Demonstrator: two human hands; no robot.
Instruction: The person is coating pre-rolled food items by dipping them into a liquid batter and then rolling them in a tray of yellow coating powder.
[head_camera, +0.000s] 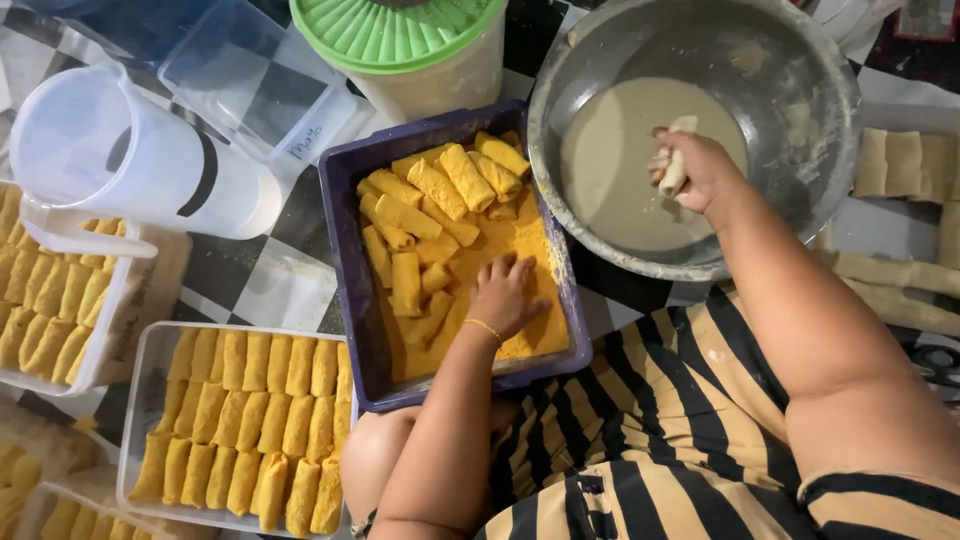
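Note:
My left hand (505, 295) rests palm down in the orange breadcrumbs of a dark purple tray (342, 230), fingers spread, beside several crumb-coated rolls (430, 200). Whether a roll lies under the palm I cannot tell. My right hand (695, 165) is shut on a pale uncoated roll (675, 165) and holds it over the beige batter (620, 170) in a large metal bowl (800, 100).
A clear box of coated rolls (250, 420) sits at lower left, another box (50, 290) at far left. A white jug (120, 160), clear lids (250, 80) and a green-lidded tub (410, 50) stand behind. Uncoated rolls (900, 165) lie at right.

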